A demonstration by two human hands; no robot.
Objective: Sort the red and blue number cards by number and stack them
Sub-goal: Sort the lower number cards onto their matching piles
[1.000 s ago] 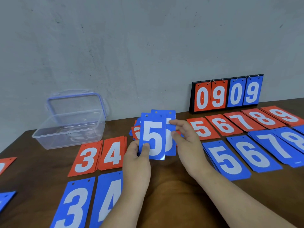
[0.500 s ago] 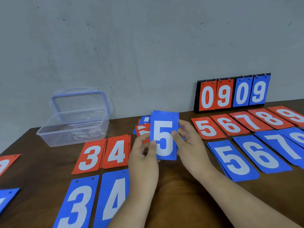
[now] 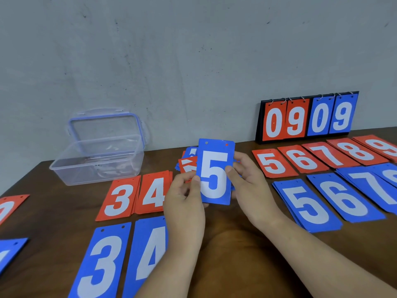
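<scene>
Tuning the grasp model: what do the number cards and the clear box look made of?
Held blue 5 card: thin stiff sheet, probably plastic or laminated card; unbent while held upright, smooth and slightly glossy face, punched holes on top. Clear box: rigid transparent plastic, see-through walls; its lid has a blue rim, possibly a seal.

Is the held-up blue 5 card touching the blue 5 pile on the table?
Apart. The head view shows the blue 5 card held upright, with the right hand between it and the blue 5 pile lying flat.
</scene>
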